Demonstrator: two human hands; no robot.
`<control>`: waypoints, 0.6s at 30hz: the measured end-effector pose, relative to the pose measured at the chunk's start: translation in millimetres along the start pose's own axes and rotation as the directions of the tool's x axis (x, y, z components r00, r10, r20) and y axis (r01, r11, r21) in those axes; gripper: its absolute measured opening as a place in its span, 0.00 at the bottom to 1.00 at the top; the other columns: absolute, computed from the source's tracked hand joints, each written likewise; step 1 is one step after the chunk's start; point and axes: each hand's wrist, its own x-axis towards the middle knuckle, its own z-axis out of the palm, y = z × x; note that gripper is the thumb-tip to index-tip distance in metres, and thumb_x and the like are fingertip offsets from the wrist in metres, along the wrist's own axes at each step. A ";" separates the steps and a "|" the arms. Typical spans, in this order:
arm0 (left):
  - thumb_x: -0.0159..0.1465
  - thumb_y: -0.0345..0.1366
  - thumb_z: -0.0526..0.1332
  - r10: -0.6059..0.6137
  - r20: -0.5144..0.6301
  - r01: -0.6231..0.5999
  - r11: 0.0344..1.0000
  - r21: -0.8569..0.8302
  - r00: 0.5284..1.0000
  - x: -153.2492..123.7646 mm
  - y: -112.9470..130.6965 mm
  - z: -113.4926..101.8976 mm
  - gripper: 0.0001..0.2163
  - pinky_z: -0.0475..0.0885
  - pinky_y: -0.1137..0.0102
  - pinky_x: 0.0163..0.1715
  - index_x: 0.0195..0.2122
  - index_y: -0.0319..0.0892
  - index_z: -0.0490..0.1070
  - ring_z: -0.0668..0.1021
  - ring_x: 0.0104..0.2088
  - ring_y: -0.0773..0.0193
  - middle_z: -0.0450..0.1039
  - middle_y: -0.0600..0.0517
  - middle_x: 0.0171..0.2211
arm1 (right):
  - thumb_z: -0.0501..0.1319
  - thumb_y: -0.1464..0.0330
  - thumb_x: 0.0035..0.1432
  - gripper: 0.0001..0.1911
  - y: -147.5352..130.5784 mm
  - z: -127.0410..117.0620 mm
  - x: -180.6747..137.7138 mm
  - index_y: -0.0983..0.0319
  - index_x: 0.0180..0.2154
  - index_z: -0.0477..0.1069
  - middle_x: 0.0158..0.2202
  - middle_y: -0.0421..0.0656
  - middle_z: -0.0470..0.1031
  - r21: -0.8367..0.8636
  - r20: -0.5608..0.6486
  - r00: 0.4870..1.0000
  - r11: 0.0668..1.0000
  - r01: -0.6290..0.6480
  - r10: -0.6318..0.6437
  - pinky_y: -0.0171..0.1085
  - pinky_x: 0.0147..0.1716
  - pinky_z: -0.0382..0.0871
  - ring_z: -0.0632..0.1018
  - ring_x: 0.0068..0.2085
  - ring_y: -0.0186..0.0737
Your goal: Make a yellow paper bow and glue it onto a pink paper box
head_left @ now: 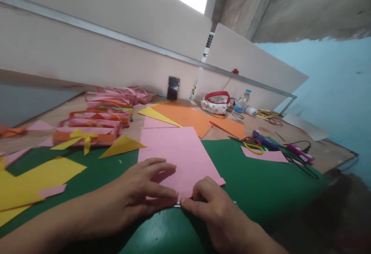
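Centrally: one pink sheet (174, 144), lying flat on a green mat (243, 180), near edge under both hands. At that edge, one thin pale rod (177, 205), mostly hidden, one end emerging beyond the right hand (213, 204). Left hand (146, 184): palm down over the near left part of the sheet, fingers spread apart, tips of index and thumb close to the rod. Right hand: fingers curled, thumb at the rod and next to the left fingertips; whether pinched on it or merely pressed against it, cannot tell. To the left: yellow paper triangle (123, 147), just beside the pink sheet; yellow sheets (55, 173), overlapping; row of pink-and-orange paper bundles (101, 137), nearest one with a yellow bow (84, 135). Beyond: orange sheets (179, 114); dark phone (173, 88), propped upright against a pale panel (116, 68); white patterned pouch (216, 107), red-trimmed; clear water bottle (245, 99), blue-capped, slightly tilted in view. To the right: scissors (245, 143), with yellow and red handles, partly over a pink paper piece (272, 156); blue tool (266, 141), near the scissors; magenta power strip (300, 153), with dark cable.
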 end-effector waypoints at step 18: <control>0.56 0.33 0.63 -0.197 0.143 0.206 0.977 -0.052 0.970 -9.1 14.9 -24.1 0.17 0.53 0.48 0.60 0.41 0.68 0.75 0.54 0.65 0.50 0.57 0.60 0.64 | 0.55 0.57 0.61 0.13 -6.3 -4.1 0.2 0.59 0.35 0.68 0.27 0.39 0.64 0.280 0.031 0.933 0.893 -0.352 0.358 0.36 0.28 0.60 0.66 0.30 0.37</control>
